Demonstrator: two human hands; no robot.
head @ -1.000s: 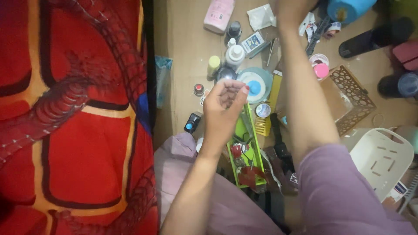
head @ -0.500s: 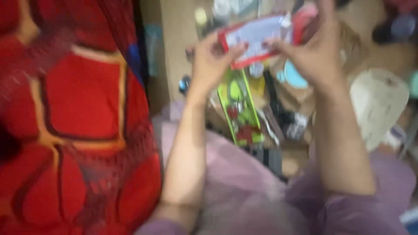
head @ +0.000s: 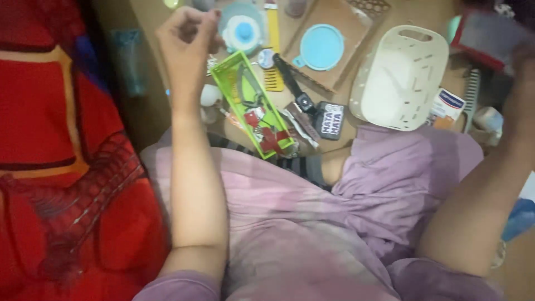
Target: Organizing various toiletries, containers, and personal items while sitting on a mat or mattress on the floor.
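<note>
A left hand (head: 186, 42) is seen raised above a cluttered wooden floor (head: 142, 22), its fingers curled loosely inward; whether anything is pinched between them cannot be told. Just below and to the right of it, a long bright-green plastic tray (head: 239, 83) holding scissors and small red items is laid at a slant, reaching toward a lap covered in lilac cloth (head: 290, 223). The right hand (head: 524, 61) is caught at the far right edge, blurred, with a flat red-framed grey rectangular object (head: 485, 36) gripped in it. Between the two hands, a cream slotted plastic basket (head: 401, 78) is set beside a round light-blue lid (head: 322, 47) resting on brown cardboard. A red patterned blanket (head: 50, 167) is spread along the left.
</note>
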